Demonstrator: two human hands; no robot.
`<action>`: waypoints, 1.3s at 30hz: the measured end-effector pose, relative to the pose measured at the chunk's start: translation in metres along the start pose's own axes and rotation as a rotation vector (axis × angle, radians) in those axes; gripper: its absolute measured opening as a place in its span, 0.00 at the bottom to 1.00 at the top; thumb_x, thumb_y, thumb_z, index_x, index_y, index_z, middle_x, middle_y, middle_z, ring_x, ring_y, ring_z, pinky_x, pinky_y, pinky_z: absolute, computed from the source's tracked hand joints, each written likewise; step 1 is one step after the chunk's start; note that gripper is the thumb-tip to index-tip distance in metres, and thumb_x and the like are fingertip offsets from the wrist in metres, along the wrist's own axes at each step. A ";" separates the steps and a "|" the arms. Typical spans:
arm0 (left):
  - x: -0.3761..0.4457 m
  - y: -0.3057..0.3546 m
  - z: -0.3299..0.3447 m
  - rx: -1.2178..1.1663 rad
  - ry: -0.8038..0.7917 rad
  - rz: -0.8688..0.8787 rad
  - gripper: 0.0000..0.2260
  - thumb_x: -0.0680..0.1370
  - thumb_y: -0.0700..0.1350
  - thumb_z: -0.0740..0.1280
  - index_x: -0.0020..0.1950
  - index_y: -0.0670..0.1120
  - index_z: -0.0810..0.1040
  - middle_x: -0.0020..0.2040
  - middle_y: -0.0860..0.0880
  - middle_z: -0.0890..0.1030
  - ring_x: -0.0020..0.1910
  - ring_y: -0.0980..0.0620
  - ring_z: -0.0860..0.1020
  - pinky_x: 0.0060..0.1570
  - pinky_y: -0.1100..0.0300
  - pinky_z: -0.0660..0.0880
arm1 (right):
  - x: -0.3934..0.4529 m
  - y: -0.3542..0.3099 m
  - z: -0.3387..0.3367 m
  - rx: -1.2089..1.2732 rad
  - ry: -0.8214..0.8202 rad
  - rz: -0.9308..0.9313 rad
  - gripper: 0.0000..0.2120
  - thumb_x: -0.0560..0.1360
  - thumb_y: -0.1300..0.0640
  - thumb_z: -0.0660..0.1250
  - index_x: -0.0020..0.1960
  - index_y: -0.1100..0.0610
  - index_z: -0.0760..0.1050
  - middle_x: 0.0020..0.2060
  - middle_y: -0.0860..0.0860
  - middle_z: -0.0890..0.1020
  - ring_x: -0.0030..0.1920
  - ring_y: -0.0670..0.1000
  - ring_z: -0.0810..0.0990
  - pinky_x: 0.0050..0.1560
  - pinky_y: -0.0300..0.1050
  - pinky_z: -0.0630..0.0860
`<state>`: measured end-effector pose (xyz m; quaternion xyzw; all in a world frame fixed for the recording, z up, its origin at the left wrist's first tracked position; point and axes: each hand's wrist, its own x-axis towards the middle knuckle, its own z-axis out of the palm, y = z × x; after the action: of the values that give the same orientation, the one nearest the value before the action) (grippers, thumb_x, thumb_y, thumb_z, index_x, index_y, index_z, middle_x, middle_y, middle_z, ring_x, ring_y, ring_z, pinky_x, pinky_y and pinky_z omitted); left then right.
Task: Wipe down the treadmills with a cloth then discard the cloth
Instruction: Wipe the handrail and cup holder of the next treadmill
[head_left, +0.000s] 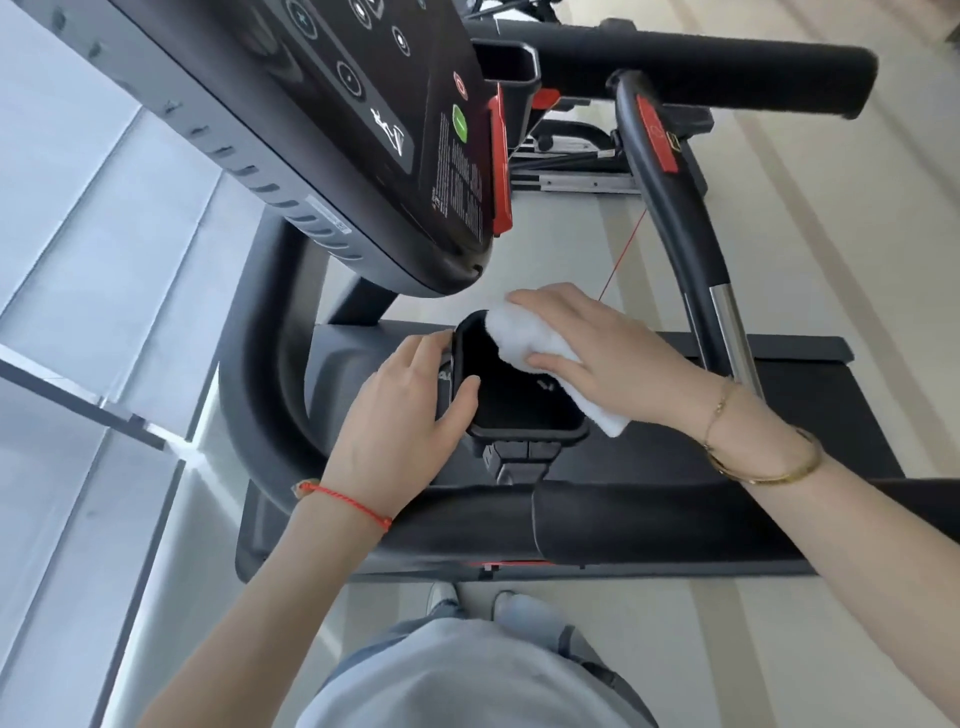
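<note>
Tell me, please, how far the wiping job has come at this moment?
Done: nothing shows as finished. In hand: the right hand presses the white cloth into the black cup holder, which the left hand steadies. Left: the console, the handrails and discarding the cloth.

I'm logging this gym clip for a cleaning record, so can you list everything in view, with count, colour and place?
cloth: one, white, over the far right rim of the black tray, under the right hand
tray: one, black, centre, above the front handlebar
console: one, black with white symbols, a green button and red edge, upper left
front handlebar: one, black, across the lower middle
side handle: one, black with a red patch and chrome end, upper right
belt: one, black, right of the tray
shoes: two, light, bottom centre
left hand: red string on wrist, grips the tray's left rim
right hand: gold bracelets on wrist, presses the cloth on the tray
</note>
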<state>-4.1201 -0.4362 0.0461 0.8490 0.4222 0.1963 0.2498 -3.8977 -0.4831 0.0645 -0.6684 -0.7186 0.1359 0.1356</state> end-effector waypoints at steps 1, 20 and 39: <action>0.000 0.001 0.000 -0.002 -0.004 0.002 0.22 0.81 0.53 0.62 0.72 0.45 0.69 0.65 0.49 0.75 0.60 0.49 0.77 0.56 0.56 0.73 | 0.010 -0.006 0.001 -0.039 -0.018 -0.036 0.25 0.81 0.49 0.60 0.76 0.46 0.58 0.69 0.47 0.67 0.64 0.53 0.71 0.60 0.52 0.71; 0.001 -0.001 0.002 -0.050 0.032 -0.006 0.21 0.79 0.53 0.63 0.69 0.46 0.71 0.60 0.51 0.77 0.56 0.51 0.77 0.55 0.55 0.75 | 0.043 -0.014 0.003 0.043 -0.154 -0.009 0.19 0.82 0.44 0.53 0.73 0.43 0.62 0.66 0.45 0.72 0.62 0.51 0.73 0.55 0.51 0.70; 0.001 -0.004 0.006 -0.024 0.048 -0.008 0.21 0.79 0.55 0.63 0.70 0.49 0.71 0.60 0.54 0.76 0.55 0.55 0.77 0.53 0.64 0.70 | 0.015 0.005 0.007 0.458 0.011 0.279 0.14 0.76 0.42 0.65 0.61 0.39 0.70 0.49 0.37 0.79 0.52 0.44 0.77 0.48 0.38 0.72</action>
<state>-4.1186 -0.4354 0.0390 0.8394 0.4290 0.2208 0.2504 -3.8971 -0.4676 0.0567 -0.7135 -0.5695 0.3087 0.2670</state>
